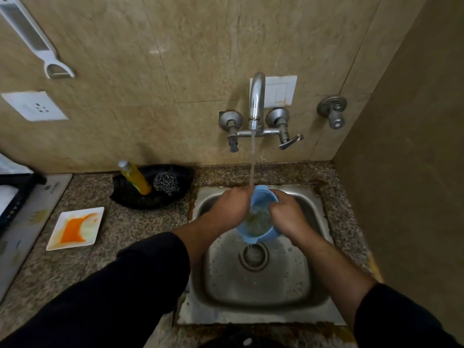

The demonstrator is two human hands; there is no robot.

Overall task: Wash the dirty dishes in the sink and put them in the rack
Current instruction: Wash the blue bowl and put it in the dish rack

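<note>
Blue bowl (261, 217): centre frame, over steel sink (256, 292), tilted, under running water, water spilling off lower rim. White square plate (75, 228): left counter, flat, orange-smeared.

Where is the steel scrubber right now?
In the head view, the steel scrubber sits in the black tray on the counter left of the sink, right beside the yellow soap bottle.

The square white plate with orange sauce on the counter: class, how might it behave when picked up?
The square white plate is probably stiff and breakable, since it looks like glazed ceramic. Its smeared orange sauce could make it slippery. Lying flat on the speckled granite counter, it seems unlikely to roll.
</note>
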